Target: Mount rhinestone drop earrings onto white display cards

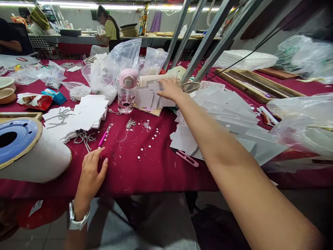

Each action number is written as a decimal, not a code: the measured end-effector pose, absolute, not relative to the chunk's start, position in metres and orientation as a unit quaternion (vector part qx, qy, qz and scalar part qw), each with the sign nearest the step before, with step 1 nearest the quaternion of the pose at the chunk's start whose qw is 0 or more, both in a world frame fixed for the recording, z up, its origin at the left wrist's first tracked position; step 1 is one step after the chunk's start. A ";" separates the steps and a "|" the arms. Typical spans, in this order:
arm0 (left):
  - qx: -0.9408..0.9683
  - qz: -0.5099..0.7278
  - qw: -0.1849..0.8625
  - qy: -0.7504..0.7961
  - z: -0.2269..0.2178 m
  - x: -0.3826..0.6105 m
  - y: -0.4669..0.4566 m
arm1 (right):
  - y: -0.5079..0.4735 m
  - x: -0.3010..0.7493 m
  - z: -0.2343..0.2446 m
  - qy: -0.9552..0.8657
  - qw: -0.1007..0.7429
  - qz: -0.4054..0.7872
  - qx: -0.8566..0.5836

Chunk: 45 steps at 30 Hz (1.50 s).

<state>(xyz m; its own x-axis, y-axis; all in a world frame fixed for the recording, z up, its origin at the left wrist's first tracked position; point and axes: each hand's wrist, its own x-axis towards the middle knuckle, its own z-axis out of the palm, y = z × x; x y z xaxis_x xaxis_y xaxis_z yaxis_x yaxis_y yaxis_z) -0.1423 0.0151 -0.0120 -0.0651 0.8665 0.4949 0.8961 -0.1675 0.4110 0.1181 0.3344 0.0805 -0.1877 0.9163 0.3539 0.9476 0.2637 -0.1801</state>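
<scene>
My right hand [170,89] reaches far across the dark red tablecloth [145,166] and rests, fingers stretched flat, on a stack of white cards [149,97] that carry small chains. My left hand [91,172] lies open on the cloth near the front edge, fingers spread, holding nothing. A pink pen-like tool [104,135] lies just beyond its fingertips. A watch is on that wrist. A clear bottle with a pink cap [127,91] stands left of the stack.
A large white thread spool [28,152] lies at the front left. Piles of white cards [83,114] and loose silver chains [83,137] cover the left; more cards [229,111] spread right. Plastic bags [117,66] stand behind. Pink tweezers [186,158] lie mid-table. Another person sits at a far table.
</scene>
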 end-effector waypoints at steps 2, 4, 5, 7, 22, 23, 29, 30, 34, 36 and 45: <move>-0.689 -0.334 0.021 -0.642 -0.012 -0.142 0.015 | 0.338 0.116 0.076 -0.761 0.203 -0.048 -0.615; -0.695 -0.328 0.021 -0.640 -0.012 -0.142 0.015 | 0.336 0.116 0.074 -0.757 0.210 -0.068 -0.615; -0.697 -0.326 0.022 -0.638 -0.012 -0.142 0.015 | 0.333 0.117 0.074 -0.755 0.213 -0.081 -0.614; -0.700 -0.323 0.022 -0.636 -0.013 -0.142 0.015 | 0.328 0.118 0.072 -0.753 0.218 -0.100 -0.612; -0.685 -0.353 0.002 -0.638 -0.011 -0.142 0.014 | 0.236 0.142 0.157 -0.743 0.424 -0.022 -0.517; -0.682 -0.360 -0.005 -0.636 -0.010 -0.141 0.014 | 0.218 0.141 0.162 -0.749 0.439 0.035 -0.496; -0.689 -0.411 -0.182 -0.568 -0.004 -0.144 0.005 | 0.122 0.115 0.112 -0.795 0.282 0.318 -0.433; -0.697 -0.403 -0.214 -0.553 -0.002 -0.144 0.003 | 0.113 0.109 0.096 -0.810 0.235 0.338 -0.417; -0.700 -0.339 -0.268 -0.568 0.002 -0.143 0.002 | 0.102 0.091 0.050 -0.829 0.135 0.380 -0.389; -0.678 -0.342 -0.275 -0.590 0.002 -0.141 0.003 | 0.108 0.085 0.044 -0.834 0.131 0.374 -0.383; -0.637 -0.379 -0.290 -0.605 0.001 -0.141 0.004 | 0.160 0.044 0.034 -0.926 0.079 0.195 -0.314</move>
<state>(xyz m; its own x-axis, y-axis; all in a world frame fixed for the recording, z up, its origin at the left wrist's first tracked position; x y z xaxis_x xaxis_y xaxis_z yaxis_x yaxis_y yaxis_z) -0.1411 0.0036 0.0011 -0.0198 0.9910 0.1324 0.5513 -0.0997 0.8283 0.0443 0.1605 0.0343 -0.7903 0.6123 0.0229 0.5508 0.7263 -0.4112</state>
